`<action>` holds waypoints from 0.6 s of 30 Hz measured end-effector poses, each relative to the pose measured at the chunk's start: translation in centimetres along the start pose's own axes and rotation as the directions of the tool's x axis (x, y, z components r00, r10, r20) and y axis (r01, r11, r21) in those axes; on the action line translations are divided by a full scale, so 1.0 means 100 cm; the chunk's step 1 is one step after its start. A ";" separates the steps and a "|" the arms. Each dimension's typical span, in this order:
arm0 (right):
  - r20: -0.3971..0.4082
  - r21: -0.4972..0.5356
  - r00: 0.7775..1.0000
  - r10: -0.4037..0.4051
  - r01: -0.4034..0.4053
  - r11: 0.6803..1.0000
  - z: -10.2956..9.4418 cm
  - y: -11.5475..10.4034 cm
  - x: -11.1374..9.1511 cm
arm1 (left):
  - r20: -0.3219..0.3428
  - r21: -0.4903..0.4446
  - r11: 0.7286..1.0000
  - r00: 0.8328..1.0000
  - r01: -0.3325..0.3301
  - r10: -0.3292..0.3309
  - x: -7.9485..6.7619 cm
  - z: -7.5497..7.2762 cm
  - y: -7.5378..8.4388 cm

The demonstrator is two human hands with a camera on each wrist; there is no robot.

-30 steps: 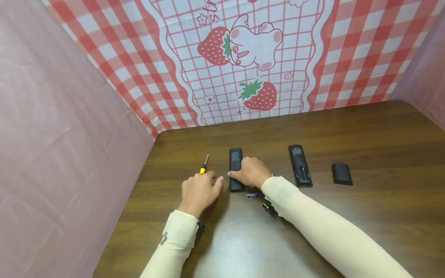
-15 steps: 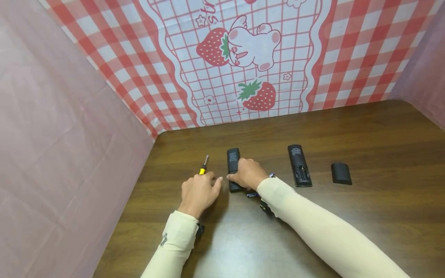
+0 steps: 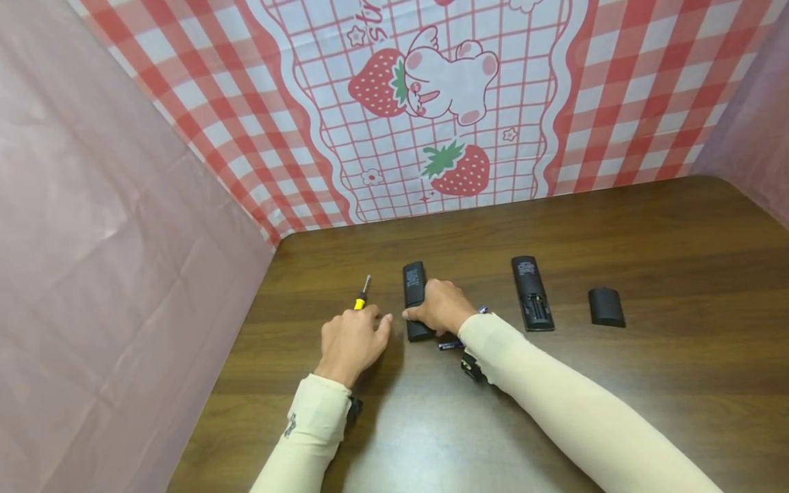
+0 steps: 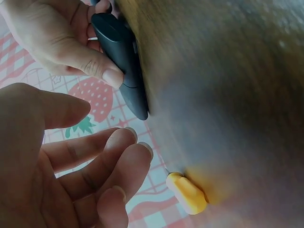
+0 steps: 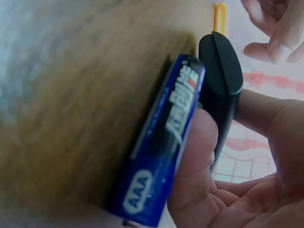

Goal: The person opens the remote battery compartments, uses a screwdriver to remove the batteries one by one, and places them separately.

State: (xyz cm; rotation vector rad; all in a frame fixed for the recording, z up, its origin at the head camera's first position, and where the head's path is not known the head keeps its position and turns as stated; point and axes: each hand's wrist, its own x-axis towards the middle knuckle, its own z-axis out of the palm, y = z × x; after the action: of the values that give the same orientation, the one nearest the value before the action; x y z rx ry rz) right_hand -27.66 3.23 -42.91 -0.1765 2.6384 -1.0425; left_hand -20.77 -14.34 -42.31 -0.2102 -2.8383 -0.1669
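Observation:
My right hand point(image 3: 444, 306) grips a black remote control point(image 3: 414, 282) by its sides, thumb on the left edge and fingers curled round the right. The remote lies back side up, its lower part partly covered by the hand. A blue AAA battery point(image 5: 159, 142) lies on the table right beside the curled fingers; in the head view the same battery point(image 3: 451, 346) shows below the hand. My left hand point(image 3: 353, 342) rests to the left of the remote, fingers loosely bent around nothing. Just beyond it lies a yellow-handled screwdriver point(image 3: 361, 299), apart from the fingers in the left wrist view.
A second black remote point(image 3: 531, 294) lies to the right with its battery compartment uncovered. Farther right is a loose black battery cover point(image 3: 607, 307). Another battery point(image 3: 483, 310) peeks out by the right wrist. A checked strawberry cloth point(image 3: 459, 168) hangs behind the brown table point(image 3: 653, 246).
The gripped remote has shifted slightly left and turned a little, its far end leaning left. My right hand moved a little with it. The left hand has stayed in place.

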 end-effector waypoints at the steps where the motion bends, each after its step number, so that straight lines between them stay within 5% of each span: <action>1: -0.001 0.004 1.000 0.002 -0.002 1.000 0.000 0.000 0.000 | 0.002 0.001 1.000 1.000 -0.001 0.001 0.000 0.000 0.000; 18: -0.063 0.173 0.997 -0.034 0.045 0.984 -0.005 0.012 0.000 | -0.019 -0.025 1.000 1.000 -0.007 0.006 0.007 0.006 0.008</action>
State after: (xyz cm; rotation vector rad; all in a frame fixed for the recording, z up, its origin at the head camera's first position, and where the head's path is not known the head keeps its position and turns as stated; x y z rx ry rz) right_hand -27.85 4.40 -43.41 -0.1622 2.5882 -1.3047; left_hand -21.47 -13.38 -42.64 -0.2221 -2.8173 -0.2016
